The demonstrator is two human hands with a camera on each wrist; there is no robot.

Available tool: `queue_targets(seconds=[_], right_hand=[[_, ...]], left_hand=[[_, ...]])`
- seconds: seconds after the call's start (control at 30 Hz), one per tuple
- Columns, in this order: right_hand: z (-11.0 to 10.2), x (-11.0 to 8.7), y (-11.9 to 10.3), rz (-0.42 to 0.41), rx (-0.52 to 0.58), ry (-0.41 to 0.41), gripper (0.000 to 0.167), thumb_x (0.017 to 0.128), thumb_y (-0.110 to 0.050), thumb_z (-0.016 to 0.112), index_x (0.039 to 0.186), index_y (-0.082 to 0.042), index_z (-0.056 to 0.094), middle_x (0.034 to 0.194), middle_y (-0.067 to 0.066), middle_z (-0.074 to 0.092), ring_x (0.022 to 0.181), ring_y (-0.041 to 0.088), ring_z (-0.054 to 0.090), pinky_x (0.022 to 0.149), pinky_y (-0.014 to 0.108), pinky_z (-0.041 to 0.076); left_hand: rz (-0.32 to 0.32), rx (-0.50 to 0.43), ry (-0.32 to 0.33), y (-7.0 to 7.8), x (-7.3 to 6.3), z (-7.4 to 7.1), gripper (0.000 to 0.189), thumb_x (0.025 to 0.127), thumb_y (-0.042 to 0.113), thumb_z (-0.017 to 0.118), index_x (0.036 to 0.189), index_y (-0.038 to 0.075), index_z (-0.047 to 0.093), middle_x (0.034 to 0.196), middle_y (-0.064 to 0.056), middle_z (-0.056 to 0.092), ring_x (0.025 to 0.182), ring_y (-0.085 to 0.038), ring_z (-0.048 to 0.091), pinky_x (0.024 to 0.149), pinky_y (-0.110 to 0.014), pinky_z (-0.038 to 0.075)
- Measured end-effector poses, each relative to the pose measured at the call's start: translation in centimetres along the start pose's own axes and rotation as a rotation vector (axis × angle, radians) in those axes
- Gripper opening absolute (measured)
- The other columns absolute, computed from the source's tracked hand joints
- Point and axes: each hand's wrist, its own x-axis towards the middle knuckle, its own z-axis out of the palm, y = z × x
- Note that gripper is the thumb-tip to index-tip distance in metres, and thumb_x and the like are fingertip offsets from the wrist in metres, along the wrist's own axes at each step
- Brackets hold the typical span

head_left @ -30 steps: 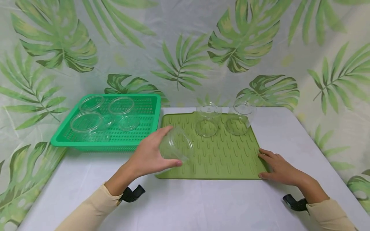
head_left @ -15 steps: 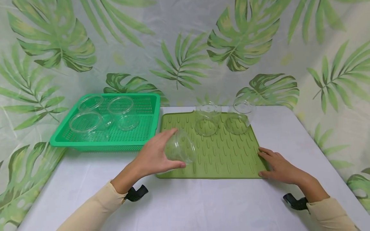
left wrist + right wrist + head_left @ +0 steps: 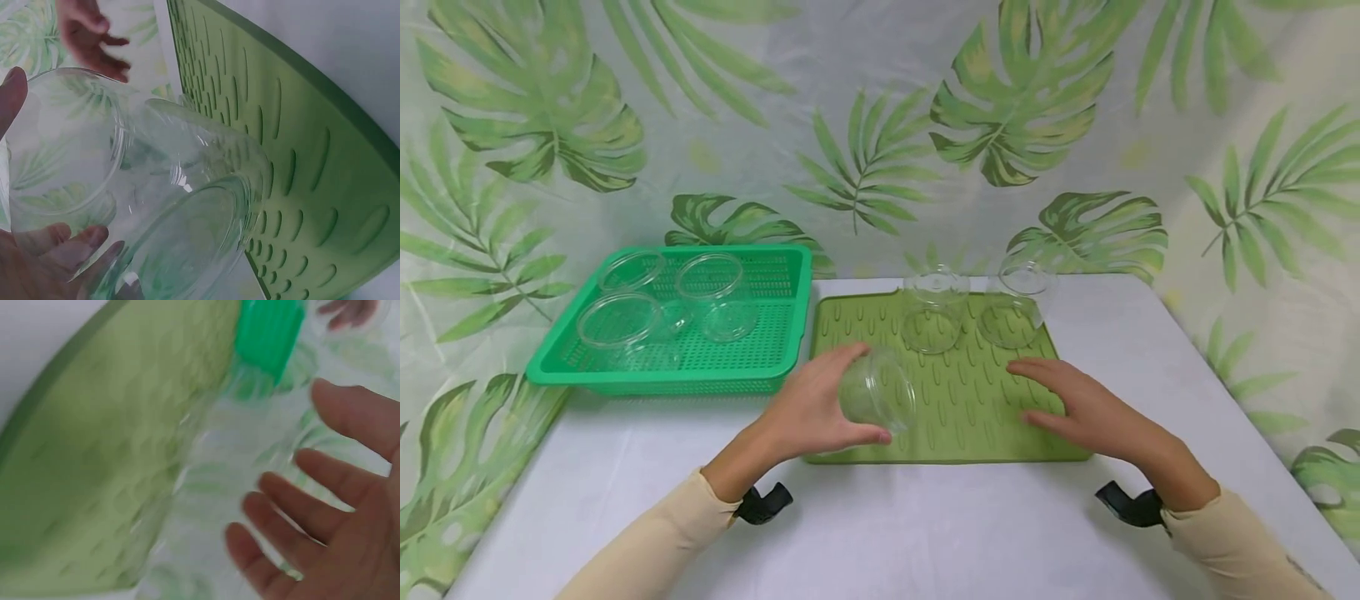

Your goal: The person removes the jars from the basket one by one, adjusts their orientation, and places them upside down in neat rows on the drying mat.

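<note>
My left hand point(image 3: 820, 408) grips a clear glass cup point(image 3: 878, 392), thumb on the near side and fingers on the far side. The cup is tilted above the left part of a green ribbed drying mat point(image 3: 962, 425). In the left wrist view the cup point(image 3: 187, 175) fills the middle, its see-through walls overlapping the fingers. My right hand point(image 3: 1093, 408) hovers over the mat's right side, holding nothing; its fingers are spread in the right wrist view. Two clear glass cups stand on the mat's back edge, one left point(image 3: 934, 312) and one right point(image 3: 1017, 308).
A green plastic basket point(image 3: 700, 377) stands at the left, with several clear glass cups inside, among them a front one point(image 3: 625, 333). White cloth point(image 3: 940, 533) covers the table. A leaf-print curtain point(image 3: 865, 100) hangs behind.
My left hand has moved slightly right with the tilted glass cup. My right hand has left the mat's right edge and come left, towards the cup.
</note>
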Motion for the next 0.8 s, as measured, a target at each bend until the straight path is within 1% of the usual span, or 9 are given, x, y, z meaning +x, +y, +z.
queue_targets(seconds=[0.1, 0.2, 0.27, 0.33, 0.43, 0.57, 0.7, 0.8], right_hand=[[0.5, 1.6, -2.2, -0.100, 0.016, 0.062, 0.070, 0.085, -0.018, 0.078, 0.146, -0.005, 0.045, 0.150, 0.016, 0.046, 0.139, 0.039, 0.041, 0.107, 0.061, 0.039], [1.1, 3.0, -4.1, -0.225, 0.023, 0.110, 0.081, 0.079, -0.020, 0.084, 0.147, -0.006, 0.043, 0.151, 0.015, 0.044, 0.139, 0.036, 0.041, 0.107, 0.060, 0.040], [1.5, 3.7, -5.1, -0.297, 0.027, 0.121, 0.086, 0.076, -0.023, 0.086, 0.148, -0.006, 0.041, 0.151, 0.014, 0.042, 0.139, 0.035, 0.041, 0.106, 0.059, 0.041], [1.9, 4.4, -5.9, -0.347, 0.042, 0.115, 0.091, 0.074, -0.025, 0.087, 0.149, -0.008, 0.039, 0.153, 0.014, 0.039, 0.140, 0.034, 0.040, 0.106, 0.058, 0.042], [2.5, 5.1, -6.8, -0.377, 0.067, 0.090, 0.098, 0.073, -0.028, 0.088, 0.153, -0.012, 0.033, 0.157, 0.013, 0.032, 0.143, 0.033, 0.035, 0.106, 0.058, 0.043], [2.9, 5.6, -7.4, -0.396, 0.103, 0.060, 0.103, 0.073, -0.031, 0.088, 0.155, -0.013, 0.028, 0.160, 0.012, 0.026, 0.146, 0.033, 0.030, 0.108, 0.058, 0.043], [3.2, 6.0, -7.9, -0.419, 0.109, 0.034, 0.102, 0.075, -0.031, 0.087, 0.155, -0.012, 0.028, 0.160, 0.014, 0.026, 0.147, 0.033, 0.030, 0.109, 0.057, 0.043], [3.4, 6.2, -8.1, -0.429, 0.108, 0.025, 0.101, 0.075, -0.031, 0.087, 0.155, -0.010, 0.029, 0.158, 0.014, 0.030, 0.145, 0.032, 0.034, 0.110, 0.055, 0.043]], left_hand=[[0.009, -0.010, -0.015, 0.2, 0.1, 0.4, 0.106, 0.065, 0.060, 0.085, 0.149, 0.016, 0.041, 0.150, -0.002, 0.050, 0.140, -0.026, 0.048, 0.111, -0.049, 0.045], [0.020, -0.019, -0.021, 0.4, 0.2, 0.6, 0.105, 0.065, 0.061, 0.085, 0.149, 0.015, 0.041, 0.150, -0.003, 0.049, 0.140, -0.025, 0.047, 0.112, -0.048, 0.044], [0.026, -0.029, -0.020, 0.5, 0.2, 0.6, 0.105, 0.066, 0.061, 0.085, 0.149, 0.015, 0.041, 0.150, -0.003, 0.050, 0.140, -0.026, 0.047, 0.111, -0.048, 0.044], [0.029, -0.040, -0.023, 0.6, 0.2, 0.6, 0.105, 0.066, 0.060, 0.085, 0.149, 0.015, 0.041, 0.150, -0.003, 0.050, 0.139, -0.025, 0.048, 0.111, -0.048, 0.045], [0.032, -0.064, -0.039, 0.6, 0.1, 0.6, 0.105, 0.067, 0.060, 0.084, 0.150, 0.015, 0.040, 0.150, -0.002, 0.049, 0.139, -0.025, 0.048, 0.110, -0.049, 0.045], [0.044, -0.089, -0.055, 0.6, -0.1, 0.5, 0.104, 0.068, 0.059, 0.084, 0.151, 0.016, 0.039, 0.150, -0.001, 0.049, 0.138, -0.025, 0.049, 0.109, -0.050, 0.045], [0.050, -0.100, -0.057, 0.5, -0.2, 0.6, 0.104, 0.067, 0.058, 0.085, 0.151, 0.016, 0.040, 0.150, 0.000, 0.050, 0.137, -0.024, 0.050, 0.109, -0.049, 0.045], [0.052, -0.109, -0.059, 0.4, -0.3, 0.7, 0.103, 0.067, 0.057, 0.085, 0.150, 0.016, 0.041, 0.149, 0.000, 0.051, 0.135, -0.024, 0.052, 0.109, -0.048, 0.046]])
